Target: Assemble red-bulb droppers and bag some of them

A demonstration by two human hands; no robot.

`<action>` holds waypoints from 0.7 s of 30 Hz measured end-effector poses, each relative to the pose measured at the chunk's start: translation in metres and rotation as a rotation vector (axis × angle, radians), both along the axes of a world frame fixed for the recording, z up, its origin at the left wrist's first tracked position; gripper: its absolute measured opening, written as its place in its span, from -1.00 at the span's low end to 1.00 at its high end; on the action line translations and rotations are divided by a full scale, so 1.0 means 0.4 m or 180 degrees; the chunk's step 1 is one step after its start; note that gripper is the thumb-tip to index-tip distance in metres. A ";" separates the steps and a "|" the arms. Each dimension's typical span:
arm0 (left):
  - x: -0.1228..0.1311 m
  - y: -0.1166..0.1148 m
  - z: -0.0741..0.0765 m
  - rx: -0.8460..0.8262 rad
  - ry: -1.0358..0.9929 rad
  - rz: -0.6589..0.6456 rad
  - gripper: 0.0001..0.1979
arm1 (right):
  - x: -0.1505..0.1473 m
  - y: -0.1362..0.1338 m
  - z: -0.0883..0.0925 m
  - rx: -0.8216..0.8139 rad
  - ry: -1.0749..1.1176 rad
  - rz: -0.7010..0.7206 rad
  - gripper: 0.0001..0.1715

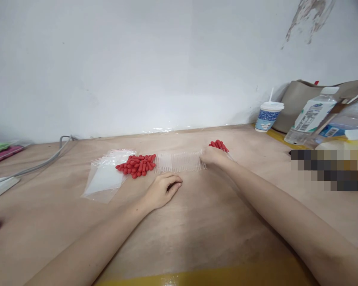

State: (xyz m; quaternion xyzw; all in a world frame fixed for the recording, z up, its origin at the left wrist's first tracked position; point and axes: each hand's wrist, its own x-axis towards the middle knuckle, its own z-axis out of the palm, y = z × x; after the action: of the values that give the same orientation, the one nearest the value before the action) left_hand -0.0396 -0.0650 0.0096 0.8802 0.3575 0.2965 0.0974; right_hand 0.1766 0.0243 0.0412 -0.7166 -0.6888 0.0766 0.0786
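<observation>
- row of clear slender pieces (181,161) crossways on table (203,234), each pointing toward wall (155,67)
- left hand (164,190) nearside of row, thumb and fingers apart
- right hand (215,157) at row's right end, can't tell whether fingers grip
- red bulbs (137,165) beside row's left end
- bottle (312,116) right of row, label unreadable

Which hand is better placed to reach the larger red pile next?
Probably the left hand, nearer that red bulb pile; the right hand is at the right end of the clear tubes.
</observation>
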 end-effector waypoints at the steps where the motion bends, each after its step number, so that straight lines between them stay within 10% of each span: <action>1: 0.000 0.001 0.000 -0.0003 -0.0009 -0.0003 -0.81 | -0.001 -0.011 0.005 0.0058 0.0001 0.0052 -0.77; 5: 0.001 -0.001 -0.001 -0.0049 0.0000 -0.0013 -0.81 | -0.007 -0.078 0.004 0.0524 0.0015 0.0470 -0.72; 9: 0.002 -0.008 -0.001 0.0053 -0.0001 0.0110 -0.82 | 0.006 -0.145 -0.054 0.1583 0.0270 0.1832 -0.75; 21: -0.137 0.151 0.121 0.0240 0.0927 0.2562 -0.74 | 0.041 -0.166 -0.132 0.1946 0.0768 0.2593 -0.75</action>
State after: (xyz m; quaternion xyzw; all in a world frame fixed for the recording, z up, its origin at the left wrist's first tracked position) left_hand -0.0943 -0.0044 0.0579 0.7062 0.6714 0.1963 -0.1097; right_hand 0.1929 -0.0423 -0.0116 -0.3211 -0.8886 -0.0216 0.3268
